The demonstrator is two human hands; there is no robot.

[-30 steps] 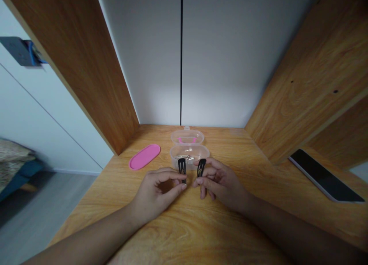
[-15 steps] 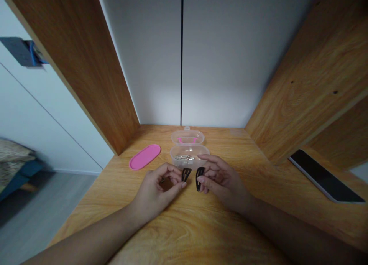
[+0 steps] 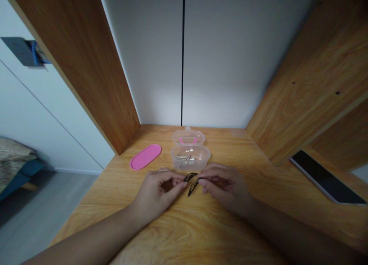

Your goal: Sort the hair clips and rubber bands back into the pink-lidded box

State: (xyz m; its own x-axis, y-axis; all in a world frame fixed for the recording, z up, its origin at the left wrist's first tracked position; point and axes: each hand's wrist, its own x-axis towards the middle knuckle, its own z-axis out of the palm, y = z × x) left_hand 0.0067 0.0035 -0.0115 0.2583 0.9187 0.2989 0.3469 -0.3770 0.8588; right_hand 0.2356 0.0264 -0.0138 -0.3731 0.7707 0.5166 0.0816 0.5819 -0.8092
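Middle of the desk (image 3: 184, 226), just before the open clear box (image 3: 190, 159) | left hand (image 3: 159, 188) pinches the upper black clip (image 3: 190, 176) by one end | right hand (image 3: 227, 184) pinches the lower black clip (image 3: 193, 188), clips nearly touching | both clips outside the box, other clips inside | pink oval lid (image 3: 145, 156) near the left edge.
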